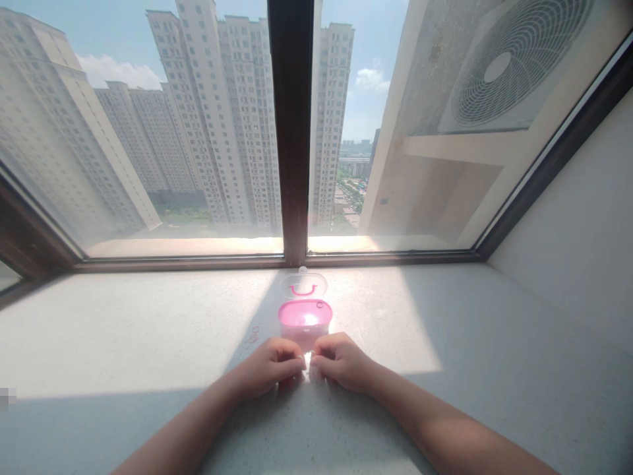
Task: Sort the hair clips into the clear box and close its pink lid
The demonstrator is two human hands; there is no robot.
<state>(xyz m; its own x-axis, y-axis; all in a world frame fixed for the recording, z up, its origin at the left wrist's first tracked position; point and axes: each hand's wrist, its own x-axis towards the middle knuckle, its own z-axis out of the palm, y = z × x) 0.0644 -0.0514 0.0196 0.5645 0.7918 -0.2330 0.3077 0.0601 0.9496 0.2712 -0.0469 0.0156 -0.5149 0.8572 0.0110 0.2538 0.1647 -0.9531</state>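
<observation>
My left hand (279,365) and my right hand (341,363) are close together over the sill, each with thumb and fingertips pinched. Whatever lies between the fingertips is too small and bright to name. Just beyond them stands a pink plastic box (305,321), its top open. A small dark ring (320,305) shows at the box's inner right edge. Behind the box lies its clear lid (316,280) with a pink handle (303,293). Left of the box, several thin reddish loops (254,334) rest on the sill, near my left hand.
The pale speckled window sill (148,330) carries a band of sunlight and shadows. A dark window frame (295,132) rises behind the lid. At right is a white wall (573,251). Outside, an air-conditioner unit (514,66) and tall buildings (237,119) show through the glass.
</observation>
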